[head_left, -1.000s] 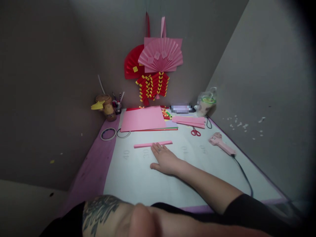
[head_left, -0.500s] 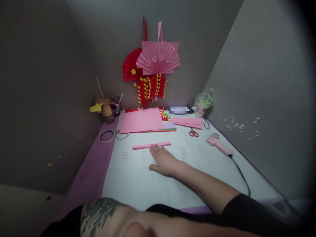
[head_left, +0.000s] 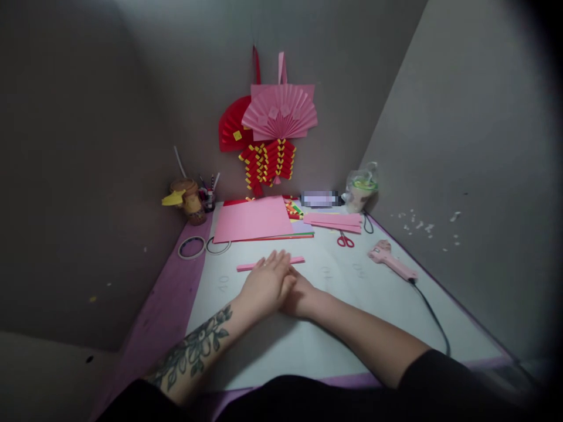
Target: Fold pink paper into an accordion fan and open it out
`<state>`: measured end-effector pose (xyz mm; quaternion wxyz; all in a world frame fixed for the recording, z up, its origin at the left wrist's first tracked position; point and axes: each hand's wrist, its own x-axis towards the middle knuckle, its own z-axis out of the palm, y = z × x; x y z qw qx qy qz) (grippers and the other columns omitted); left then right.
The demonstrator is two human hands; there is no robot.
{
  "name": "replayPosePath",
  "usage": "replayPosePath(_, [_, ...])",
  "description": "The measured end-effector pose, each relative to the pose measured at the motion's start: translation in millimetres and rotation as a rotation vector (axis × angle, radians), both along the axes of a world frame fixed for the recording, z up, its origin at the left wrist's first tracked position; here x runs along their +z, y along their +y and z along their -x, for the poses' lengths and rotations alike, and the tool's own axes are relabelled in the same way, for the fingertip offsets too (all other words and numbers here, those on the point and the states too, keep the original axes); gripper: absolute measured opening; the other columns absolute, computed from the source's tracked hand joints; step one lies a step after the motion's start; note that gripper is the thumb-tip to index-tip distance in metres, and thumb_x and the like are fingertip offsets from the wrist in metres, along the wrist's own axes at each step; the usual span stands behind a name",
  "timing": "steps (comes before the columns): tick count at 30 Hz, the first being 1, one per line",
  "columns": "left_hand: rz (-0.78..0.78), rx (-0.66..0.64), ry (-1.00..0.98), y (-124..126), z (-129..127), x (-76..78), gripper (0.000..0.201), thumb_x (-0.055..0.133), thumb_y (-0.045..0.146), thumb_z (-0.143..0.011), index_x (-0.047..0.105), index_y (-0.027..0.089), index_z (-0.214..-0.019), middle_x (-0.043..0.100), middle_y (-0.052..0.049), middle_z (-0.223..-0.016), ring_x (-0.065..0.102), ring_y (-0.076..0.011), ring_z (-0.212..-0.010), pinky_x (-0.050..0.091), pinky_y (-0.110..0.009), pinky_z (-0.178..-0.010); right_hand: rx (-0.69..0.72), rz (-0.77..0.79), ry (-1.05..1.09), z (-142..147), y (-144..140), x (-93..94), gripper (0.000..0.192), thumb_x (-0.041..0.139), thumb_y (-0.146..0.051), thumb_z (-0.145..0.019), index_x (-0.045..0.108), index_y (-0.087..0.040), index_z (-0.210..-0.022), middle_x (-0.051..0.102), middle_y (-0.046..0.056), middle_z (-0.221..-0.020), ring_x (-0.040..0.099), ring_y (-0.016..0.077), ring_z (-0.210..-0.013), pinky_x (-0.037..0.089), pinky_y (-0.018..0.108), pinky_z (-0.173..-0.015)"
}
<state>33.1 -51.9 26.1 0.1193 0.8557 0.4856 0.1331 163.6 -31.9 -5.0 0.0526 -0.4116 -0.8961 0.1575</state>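
My left hand (head_left: pixel 264 282) lies flat with its fingers spread on top of my right hand (head_left: pixel 300 295), both resting on the white mat (head_left: pixel 281 334). Neither hand holds anything. The fingertips of the left hand reach the folded pink paper strip (head_left: pixel 248 266), which lies flat across the mat just beyond them. My right hand is mostly covered by the left one, so only its heel and wrist show.
A large pink sheet (head_left: pixel 253 218) on coloured papers lies at the back, with pink strips (head_left: pixel 334 221), red scissors (head_left: pixel 345 240) and a pink glue gun (head_left: pixel 390 261) with its cord to the right. Two tape rings (head_left: pixel 192 247) lie left. Paper fans (head_left: pixel 275 114) hang on the wall.
My left arm came forward from the bottom edge and laid its hand over my right hand. The right hand stayed by the pink strip.
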Motion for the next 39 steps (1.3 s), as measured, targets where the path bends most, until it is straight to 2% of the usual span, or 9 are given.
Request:
replayPosePath(3, [0.144, 0.086, 0.182, 30, -1, 0.7, 0.066, 0.037, 0.045, -0.090, 0.030, 0.005, -0.141, 0.032, -0.019, -0.146, 0.026, -0.0320, -0.136, 0.028, -0.047, -0.107, -0.013, 0.030, -0.008, 0, 2, -6.3, 0.081, 0.050, -0.042, -0.079, 0.017, -0.012, -0.147, 0.020, 0.014, -0.151, 0.015, 0.0323, -0.139, 0.014, 0.049, -0.112])
replayPosePath(8, [0.107, 0.105, 0.306, 15, 21, -27.5, 0.063, 0.037, 0.049, -0.090, 0.037, 0.005, -0.135, 0.040, -0.021, -0.141, 0.035, -0.0324, -0.131, 0.031, -0.045, -0.103, -0.080, 0.039, -0.012, -8, 3, -12.6, 0.083, 0.051, -0.048, -0.079, 0.025, -0.002, -0.143, 0.026, 0.021, -0.148, 0.018, 0.0317, -0.138, 0.016, 0.044, -0.111])
replayPosePath(15, [0.055, 0.270, 0.450, 17, 35, -10.0, 0.049, 0.046, 0.046, -0.086, 0.056, 0.006, -0.111, 0.062, -0.021, -0.111, 0.058, -0.0309, -0.104, 0.042, -0.039, -0.086, -0.255, 0.011, -0.125, -28, 7, -6.1, 0.081, 0.054, -0.052, -0.078, 0.035, 0.000, -0.137, 0.034, 0.026, -0.142, 0.028, 0.0338, -0.134, 0.018, 0.043, -0.109])
replayPosePath(19, [0.038, 0.301, 0.498, 21, 41, -8.2, 0.037, 0.040, 0.032, -0.088, 0.063, 0.006, -0.099, 0.067, -0.020, -0.094, 0.064, -0.0277, -0.087, 0.042, -0.039, -0.080, -0.334, -0.033, -0.198, -35, 12, 1.3, 0.066, 0.050, -0.048, -0.082, 0.045, -0.003, -0.130, 0.049, 0.024, -0.132, 0.040, 0.0315, -0.127, 0.021, 0.043, -0.106])
replayPosePath(23, [0.083, 0.271, 0.541, 32, 47, -9.3, 0.029, 0.041, 0.015, -0.083, 0.069, 0.010, -0.080, 0.070, -0.016, -0.082, 0.066, -0.0252, -0.077, 0.040, -0.041, -0.082, -0.382, -0.074, -0.293, -42, 21, 6.5, 0.037, 0.042, -0.035, -0.089, 0.061, -0.009, -0.108, 0.066, 0.019, -0.106, 0.059, 0.0266, -0.101, 0.030, 0.040, -0.097])
replayPosePath(25, [0.057, 0.279, 0.533, 36, 50, -11.0, 0.028, 0.042, 0.015, -0.082, 0.070, 0.011, -0.079, 0.071, -0.014, -0.081, 0.065, -0.0243, -0.077, 0.038, -0.043, -0.086, -0.389, -0.084, -0.327, -46, 26, 4.7, 0.033, 0.038, -0.029, -0.091, 0.066, -0.012, -0.096, 0.068, 0.016, -0.094, 0.062, 0.0249, -0.091, 0.032, 0.040, -0.092])
replayPosePath(28, [-0.070, 0.272, 0.473, 39, 53, -15.1, 0.029, 0.042, 0.018, -0.084, 0.070, 0.014, -0.079, 0.069, -0.014, -0.082, 0.061, -0.0269, -0.087, 0.029, -0.051, -0.096, -0.402, -0.182, -0.301, -51, 34, -1.1, 0.031, 0.040, -0.026, -0.091, 0.069, -0.015, -0.087, 0.068, 0.015, -0.093, 0.056, 0.0267, -0.099, 0.027, 0.044, -0.094])
replayPosePath(31, [-0.145, 0.206, 0.404, 40, 51, -19.3, 0.030, 0.041, 0.019, -0.086, 0.070, 0.017, -0.076, 0.068, -0.012, -0.084, 0.056, -0.0289, -0.096, 0.026, -0.054, -0.098, -0.351, -0.287, -0.223, -48, 39, -5.2, 0.026, 0.045, -0.026, -0.089, 0.069, -0.018, -0.089, 0.065, 0.013, -0.102, 0.047, 0.0268, -0.110, 0.021, 0.044, -0.100])
replayPosePath(39, [-0.097, 0.043, 0.339, 45, 40, -20.8, 0.028, 0.040, 0.017, -0.089, 0.063, 0.019, -0.105, 0.065, -0.009, -0.088, 0.057, -0.0211, -0.087, 0.042, -0.032, -0.079, -0.094, -0.286, -0.199, -31, 46, -7.6, 0.025, 0.040, -0.016, -0.091, 0.065, -0.015, -0.095, 0.063, 0.011, -0.095, 0.052, 0.0227, -0.093, 0.038, 0.031, -0.081])
